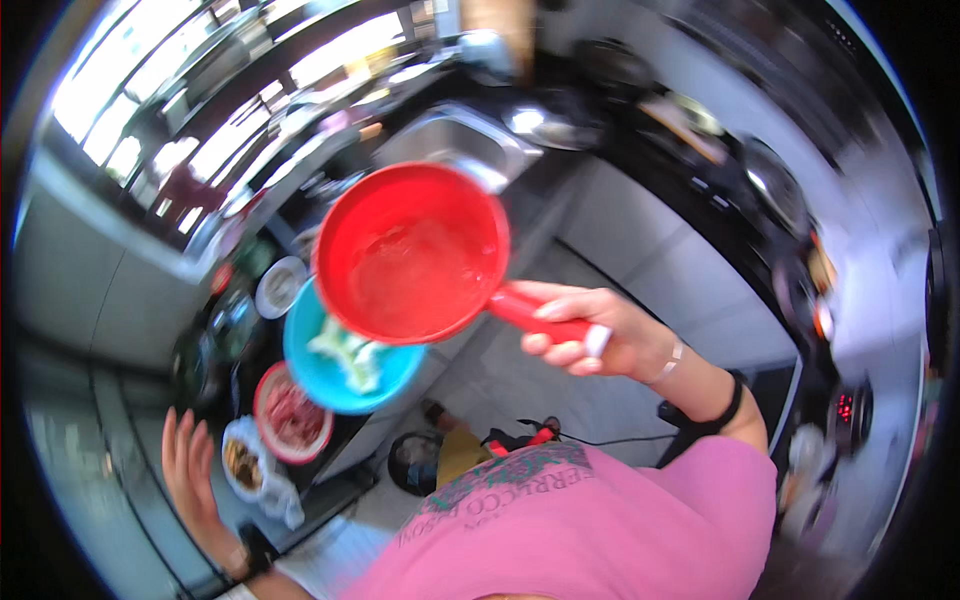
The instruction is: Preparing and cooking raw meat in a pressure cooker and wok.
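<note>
My right hand [574, 330] grips the handle of a red plastic water ladle [412, 255]. The ladle is held up in front of me with what looks like clear water in it. Partly hidden under its lower left side is a turquoise basin [390, 382] with pale green vegetable pieces [352, 356]. To the left my left hand [191, 465] is raised, empty, with fingers extended and somewhat apart. Nearest to that hand is a plastic bag [277, 487] of brown food pieces. Beside the bag stands a red-rimmed bowl [325, 442] of raw meat [292, 412].
A steel sink [450, 131] is set in the counter beyond the ladle. A white bowl [281, 287] and blurred jars [234, 322] stand at left. Pans [772, 184] line the right-hand counter. On the floor is a dark bin [412, 465] with a cable [615, 440] nearby.
</note>
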Demonstrator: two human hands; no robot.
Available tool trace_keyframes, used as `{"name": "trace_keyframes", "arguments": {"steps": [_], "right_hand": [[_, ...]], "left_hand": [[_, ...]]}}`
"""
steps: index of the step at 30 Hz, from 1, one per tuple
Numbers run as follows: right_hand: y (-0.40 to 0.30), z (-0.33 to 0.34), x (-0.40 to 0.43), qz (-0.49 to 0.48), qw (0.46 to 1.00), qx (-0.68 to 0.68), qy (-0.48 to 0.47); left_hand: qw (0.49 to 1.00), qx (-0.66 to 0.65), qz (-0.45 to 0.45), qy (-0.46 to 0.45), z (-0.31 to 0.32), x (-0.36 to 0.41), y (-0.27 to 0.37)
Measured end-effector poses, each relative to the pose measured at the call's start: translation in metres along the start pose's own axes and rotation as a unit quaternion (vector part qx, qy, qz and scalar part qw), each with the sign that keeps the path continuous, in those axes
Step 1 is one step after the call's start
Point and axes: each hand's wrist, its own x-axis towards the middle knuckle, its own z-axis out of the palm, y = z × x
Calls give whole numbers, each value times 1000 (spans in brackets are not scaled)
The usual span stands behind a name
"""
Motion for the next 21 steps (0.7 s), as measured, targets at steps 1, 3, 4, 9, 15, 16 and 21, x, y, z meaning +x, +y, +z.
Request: {"name": "trace_keyframes", "arguments": {"steps": [1, 3, 4, 9, 15, 16, 21], "right_hand": [[5, -12, -25, -9, 1000, 18, 3], [21, -42, -76, -52, 998, 35, 17], [30, -54, -98, -78, 996, 33, 22], [74, -99, -227, -222, 969, 74, 81], [120, -149, -342, -379, 894, 115, 211], [126, -155, -359, -416, 873, 132, 216], [152, -187, -442, -545, 776, 180, 263]], "left_hand": [[999, 20, -9, 30, 28, -32, 7], [1000, -2, 12, -23, 66, -67, -10], [991, -66, 1, -120, 109, -98, 0], [962, 24, -39, -268, 231, -142, -60], [925, 12, -42, -378, 407, -180, -135], [905, 28, -34, -422, 430, -188, -145], [804, 46, -97, -585, 536, -227, -174]]}}
